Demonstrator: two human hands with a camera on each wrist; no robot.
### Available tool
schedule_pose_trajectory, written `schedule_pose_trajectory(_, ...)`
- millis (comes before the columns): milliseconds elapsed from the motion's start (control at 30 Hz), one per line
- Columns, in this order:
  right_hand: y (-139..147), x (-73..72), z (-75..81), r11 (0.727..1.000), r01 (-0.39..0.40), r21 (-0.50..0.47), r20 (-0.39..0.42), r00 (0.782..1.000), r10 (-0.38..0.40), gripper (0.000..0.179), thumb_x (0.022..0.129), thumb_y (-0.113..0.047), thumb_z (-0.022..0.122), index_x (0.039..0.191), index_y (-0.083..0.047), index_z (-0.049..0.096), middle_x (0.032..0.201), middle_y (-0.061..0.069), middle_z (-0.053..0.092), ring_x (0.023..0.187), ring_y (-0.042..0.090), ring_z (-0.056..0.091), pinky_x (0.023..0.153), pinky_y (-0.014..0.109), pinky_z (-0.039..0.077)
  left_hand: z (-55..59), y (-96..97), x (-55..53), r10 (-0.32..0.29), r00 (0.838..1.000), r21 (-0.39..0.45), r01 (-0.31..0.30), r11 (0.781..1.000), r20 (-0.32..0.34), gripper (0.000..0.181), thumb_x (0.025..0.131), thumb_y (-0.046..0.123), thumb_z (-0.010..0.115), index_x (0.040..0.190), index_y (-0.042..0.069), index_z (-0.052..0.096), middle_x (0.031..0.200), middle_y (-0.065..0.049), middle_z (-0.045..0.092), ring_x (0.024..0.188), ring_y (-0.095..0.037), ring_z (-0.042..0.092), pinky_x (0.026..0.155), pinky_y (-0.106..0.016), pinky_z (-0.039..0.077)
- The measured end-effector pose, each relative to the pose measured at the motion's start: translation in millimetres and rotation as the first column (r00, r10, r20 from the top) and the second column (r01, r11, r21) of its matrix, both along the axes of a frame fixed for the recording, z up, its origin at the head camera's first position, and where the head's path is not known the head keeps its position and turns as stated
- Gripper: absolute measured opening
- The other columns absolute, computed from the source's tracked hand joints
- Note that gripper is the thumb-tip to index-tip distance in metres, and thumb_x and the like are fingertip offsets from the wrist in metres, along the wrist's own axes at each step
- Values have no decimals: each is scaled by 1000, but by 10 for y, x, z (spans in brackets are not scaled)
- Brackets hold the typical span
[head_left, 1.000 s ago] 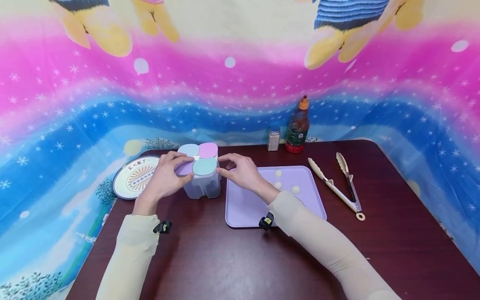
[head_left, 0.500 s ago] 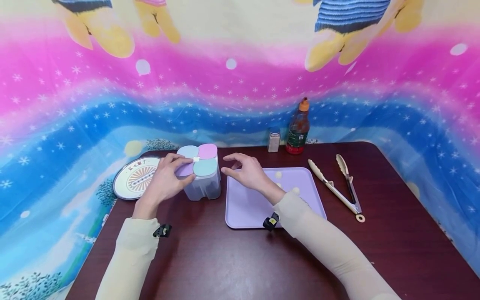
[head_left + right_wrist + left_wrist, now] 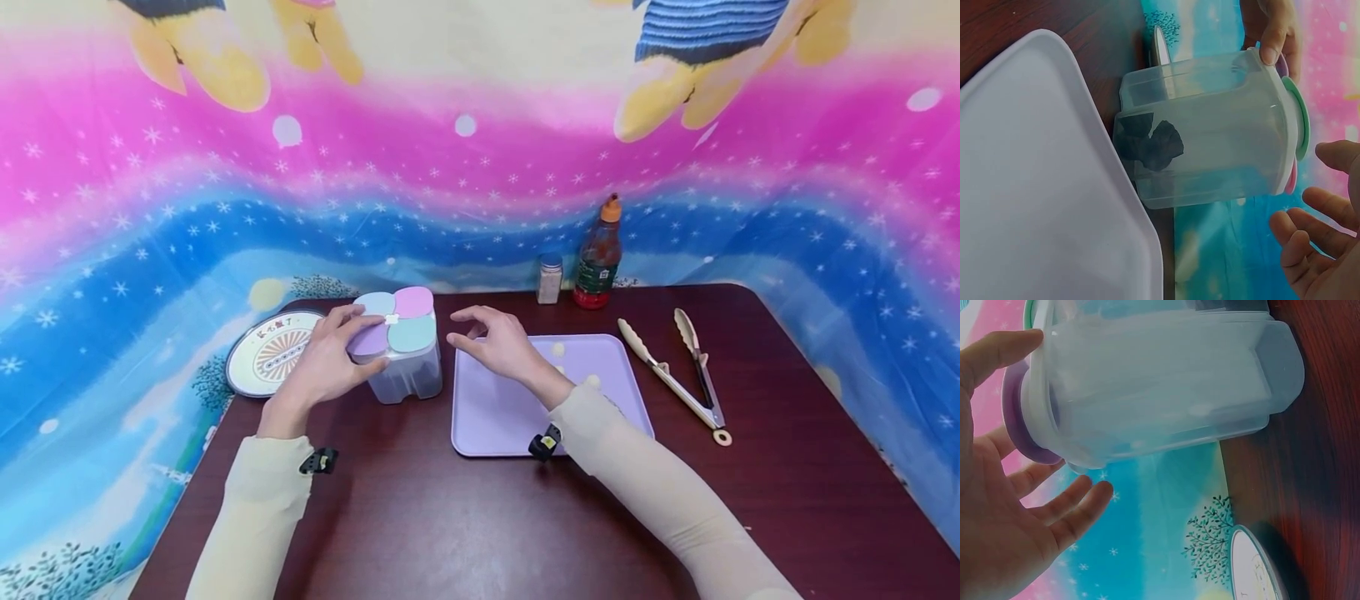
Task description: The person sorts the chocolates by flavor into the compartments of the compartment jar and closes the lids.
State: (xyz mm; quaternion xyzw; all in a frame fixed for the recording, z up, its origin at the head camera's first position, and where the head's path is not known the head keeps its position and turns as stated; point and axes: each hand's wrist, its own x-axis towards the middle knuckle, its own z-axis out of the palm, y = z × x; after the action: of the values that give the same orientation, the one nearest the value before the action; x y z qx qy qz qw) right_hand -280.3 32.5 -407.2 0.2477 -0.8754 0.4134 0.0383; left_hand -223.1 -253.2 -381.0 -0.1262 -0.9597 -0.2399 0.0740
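A clear plastic storage container (image 3: pixel 407 377) stands upright on the dark table. Its lid (image 3: pixel 411 335) has four-petal pastel flaps in blue, pink, purple and green. At its left, my left hand (image 3: pixel 322 360) has the thumb touching the rim and the other fingers loosely spread over the purple flap (image 3: pixel 1016 415). Dark pieces (image 3: pixel 1154 142) lie at the bottom of the container in the right wrist view. My right hand (image 3: pixel 497 343) hovers to the right of the container, over the far left of the lilac tray (image 3: pixel 491 417), fingers loosely bent and holding nothing.
A patterned oval plate (image 3: pixel 266 358) lies left of the container. Small pale round pieces (image 3: pixel 593 381) sit on the tray. Tongs (image 3: pixel 675 387) lie spread at the right. A shaker jar (image 3: pixel 549 282) and an orange-capped sauce bottle (image 3: pixel 597 262) stand at the back.
My right hand has let go of the container's lid and drawn back to the right. My left hand's thumb has slid slightly left along the rim. The container stays in place.
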Motion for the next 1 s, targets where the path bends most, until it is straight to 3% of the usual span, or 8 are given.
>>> schedule_pose_trajectory(133,13,-7,1,1000,-4,-5,2,1000,4,43,90,-40,73,126,-18,69,116,-1,70,89,12,66,71,30,53,1,16,-7,12,1000,-4,-12,1000,-2,64,84,42,77,140,20,56,155,-12,37,139,-39,39,107,-58,39)
schedule_pose_trajectory(333,10,-8,-8,1000,-8,0,-5,1000,8,42,90,-40,72,126,-19,68,114,-2,70,88,11,66,71,29,53,2,80,-5,67,997,-36,-69,997,-43,66,81,52,78,136,21,58,141,-13,44,122,-36,51,97,-55,46)
schedule_pose_trajectory(433,8,-4,-17,1000,-8,3,-7,1000,8,42,90,-41,72,126,-20,68,115,-2,70,88,11,66,71,29,53,7,78,-7,59,998,-51,-60,997,-33,67,80,49,79,135,19,56,145,-15,41,128,-38,45,102,-57,42)
schedule_pose_trajectory(600,11,4,-33,1000,-5,2,7,1000,5,42,91,-41,71,126,-19,68,116,-2,70,89,11,66,71,30,53,9,19,-18,-5,1000,-62,7,998,28,71,78,29,80,140,15,49,162,-18,26,150,-44,20,119,-61,22)
schedule_pose_trajectory(667,14,6,-40,1000,-5,3,14,1000,5,41,91,-41,71,126,-19,68,117,-2,69,89,11,65,72,30,52,9,6,-15,-15,999,-58,18,998,46,73,78,26,79,142,15,47,164,-18,24,152,-43,18,120,-61,20)
schedule_pose_trajectory(867,13,4,-55,1000,-18,-1,18,1000,18,41,92,-41,71,127,-19,68,122,2,69,90,12,66,75,31,53,4,26,10,28,1000,-58,-27,998,12,73,79,34,80,142,17,47,154,-20,36,135,-43,39,106,-61,39)
schedule_pose_trajectory(1000,14,11,-53,1000,-21,0,25,999,21,42,92,-40,70,127,-19,68,123,2,68,91,12,66,74,31,53,0,44,11,52,999,-40,-51,998,18,83,79,44,81,148,17,43,147,-19,36,129,-40,41,103,-59,42)
